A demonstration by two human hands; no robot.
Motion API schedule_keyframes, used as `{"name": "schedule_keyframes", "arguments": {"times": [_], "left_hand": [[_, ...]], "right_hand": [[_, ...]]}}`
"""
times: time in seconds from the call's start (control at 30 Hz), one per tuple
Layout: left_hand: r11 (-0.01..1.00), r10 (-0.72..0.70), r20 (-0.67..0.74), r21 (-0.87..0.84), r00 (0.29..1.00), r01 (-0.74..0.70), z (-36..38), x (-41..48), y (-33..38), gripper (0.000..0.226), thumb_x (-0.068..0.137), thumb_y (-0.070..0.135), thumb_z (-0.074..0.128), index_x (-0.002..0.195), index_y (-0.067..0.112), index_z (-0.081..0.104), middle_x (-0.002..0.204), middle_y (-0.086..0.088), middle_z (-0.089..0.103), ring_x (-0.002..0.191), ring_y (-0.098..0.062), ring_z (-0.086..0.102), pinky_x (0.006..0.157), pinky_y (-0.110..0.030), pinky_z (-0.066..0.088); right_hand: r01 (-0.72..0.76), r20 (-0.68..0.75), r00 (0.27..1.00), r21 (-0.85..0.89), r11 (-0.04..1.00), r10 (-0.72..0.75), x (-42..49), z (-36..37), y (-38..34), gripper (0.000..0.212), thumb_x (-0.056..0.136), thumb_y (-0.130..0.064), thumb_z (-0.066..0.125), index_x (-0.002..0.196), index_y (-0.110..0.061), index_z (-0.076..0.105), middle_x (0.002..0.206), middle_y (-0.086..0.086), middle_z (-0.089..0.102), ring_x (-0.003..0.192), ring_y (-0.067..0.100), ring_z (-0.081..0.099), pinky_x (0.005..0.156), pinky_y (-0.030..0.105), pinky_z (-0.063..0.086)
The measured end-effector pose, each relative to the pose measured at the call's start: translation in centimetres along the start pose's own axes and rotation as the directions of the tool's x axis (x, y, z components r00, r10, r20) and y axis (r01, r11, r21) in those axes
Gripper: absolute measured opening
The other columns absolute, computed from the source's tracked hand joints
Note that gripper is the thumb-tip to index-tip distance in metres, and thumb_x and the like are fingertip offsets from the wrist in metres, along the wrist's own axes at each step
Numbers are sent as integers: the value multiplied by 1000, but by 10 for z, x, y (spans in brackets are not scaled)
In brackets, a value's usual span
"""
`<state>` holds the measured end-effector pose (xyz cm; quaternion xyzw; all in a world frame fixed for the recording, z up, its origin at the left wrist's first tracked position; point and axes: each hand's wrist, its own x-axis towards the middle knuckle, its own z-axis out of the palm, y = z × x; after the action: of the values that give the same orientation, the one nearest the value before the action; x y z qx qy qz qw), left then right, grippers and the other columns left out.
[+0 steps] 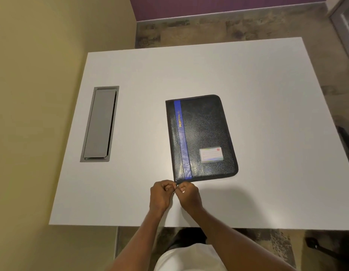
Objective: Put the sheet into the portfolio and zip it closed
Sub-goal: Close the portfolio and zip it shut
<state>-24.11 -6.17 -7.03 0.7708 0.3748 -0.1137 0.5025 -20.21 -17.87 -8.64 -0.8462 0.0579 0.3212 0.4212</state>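
Both forearms reach up from the bottom of the view, past a white garment (189, 259), and cross the near edge of the table (267, 94) side by side. Just inside that edge the left hand (160, 195) and right hand (190, 196) meet, fingers curled tight, their tips pinched together on a small dark zip pull (177, 185); how much of it each hand holds is too small to tell. The portfolio (205, 133) lies flat and closed just beyond the fingertips, its near left corner at the pull. It is black, with a blue stripe along its left side and a card label toward its near right corner. Broad white top stretches right of it and beyond it, out to the far and right edges. To the left, well apart from the portfolio, a grey hatch (99, 124) sits flush in the top near the left edge, which runs close along a beige wall (42, 75)
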Motion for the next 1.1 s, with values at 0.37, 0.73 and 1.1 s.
{"name": "schedule_keyframes", "arguments": {"times": [0.37,0.73,1.1], "left_hand": [[996,66,-26,66,997,-64,3,0,-4,14,87,5,78,83,19,79,76,4,77,79,-21,72,77,-35,56],[746,297,40,614,954,-257,-8,2,9,8,87,18,72,80,22,74,72,4,73,70,-17,65,71,-38,51],[681,323,-15,698,946,-221,-3,-3,9,12,92,18,70,89,30,72,87,11,74,87,-19,64,87,-36,42]], "right_hand": [[-8,-75,997,-292,956,-15,-2,-9,-1,20,93,-33,61,82,-17,64,93,5,73,91,34,66,70,34,42],[43,-202,961,-560,827,-187,-7,-20,7,19,102,-28,53,106,-16,66,99,5,70,87,32,75,72,39,56],[-132,-404,911,-462,877,-75,5,-97,55,23,102,-34,57,101,-13,66,106,7,68,88,37,71,71,39,52]]}}
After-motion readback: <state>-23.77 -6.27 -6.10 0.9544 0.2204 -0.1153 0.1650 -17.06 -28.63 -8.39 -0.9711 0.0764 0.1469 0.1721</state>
